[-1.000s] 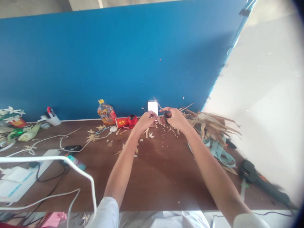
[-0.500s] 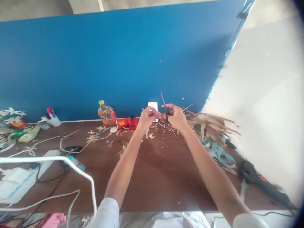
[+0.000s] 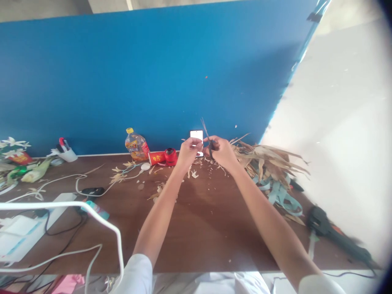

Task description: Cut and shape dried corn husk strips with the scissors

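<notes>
Dark-handled scissors (image 3: 206, 130) are in my right hand (image 3: 222, 152), with the blades pointing up and to the left. My left hand (image 3: 190, 152) is closed in a pinch just to the left of them; what sits between its fingertips is too small to name. A phone (image 3: 196, 134) with a bright screen leans against the blue panel behind my hands and is partly covered by them. Small pale scraps (image 3: 194, 174) lie scattered on the brown table below my hands.
Dry husks (image 3: 269, 159) and blue-green ribbon (image 3: 284, 198) lie at right, near a glue gun (image 3: 333, 232). Left are a bottle (image 3: 136, 146), a red cup (image 3: 157, 157), a red roll (image 3: 170, 157), a pen cup (image 3: 67, 155), cables and a white power strip (image 3: 61, 208). A blue panel (image 3: 153, 81) stands behind.
My right hand has tilted and shifted slightly left with the scissors, and its fingers are drawn in more. My left hand stays nearly in place, still pinching.
</notes>
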A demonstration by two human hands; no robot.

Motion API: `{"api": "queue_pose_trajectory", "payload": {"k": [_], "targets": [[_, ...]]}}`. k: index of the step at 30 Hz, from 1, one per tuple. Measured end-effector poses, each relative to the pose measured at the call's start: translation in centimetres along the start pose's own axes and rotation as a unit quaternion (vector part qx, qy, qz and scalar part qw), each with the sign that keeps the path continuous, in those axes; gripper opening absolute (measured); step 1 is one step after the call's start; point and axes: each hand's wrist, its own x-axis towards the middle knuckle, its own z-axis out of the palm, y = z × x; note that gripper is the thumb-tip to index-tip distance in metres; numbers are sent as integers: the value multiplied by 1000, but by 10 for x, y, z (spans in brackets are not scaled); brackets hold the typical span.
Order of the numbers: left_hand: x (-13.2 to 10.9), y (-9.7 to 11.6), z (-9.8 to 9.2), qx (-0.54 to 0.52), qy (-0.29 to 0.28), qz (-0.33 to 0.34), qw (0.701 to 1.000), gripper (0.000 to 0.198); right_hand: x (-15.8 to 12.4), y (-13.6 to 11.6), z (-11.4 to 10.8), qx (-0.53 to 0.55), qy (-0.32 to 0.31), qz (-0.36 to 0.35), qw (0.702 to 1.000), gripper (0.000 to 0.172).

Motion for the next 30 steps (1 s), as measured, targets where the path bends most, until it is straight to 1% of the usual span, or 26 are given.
{"api": "queue_pose_trajectory", "payload": {"k": [3,5,9,12,15,21,26,30], "targets": [[-1,3,-3,-6,16,-4,1000,26,2,4,-10,-70,-7,0,998,40],[-2,6,-7,-5,16,-2,1000,30,4,6,-19,-117,-25,-15,993,41],[-3,12,-17,24,-12,9,1000,33,5,8,-32,-179,-60,-39,981,38],[-5,15,-22,52,-29,4,998,37,6,10,-34,-214,-90,-48,972,37],[-5,17,-23,73,-48,4,996,38,7,13,-32,-229,-113,-46,966,35],[-5,17,-24,95,-81,20,992,38,4,9,-33,-239,-133,-64,960,33],[-7,20,-28,124,-103,-1,987,37,3,8,-37,-269,-133,-71,951,35],[-8,21,-29,130,-109,-29,985,35,4,10,-38,-264,-137,-73,952,34]]}}
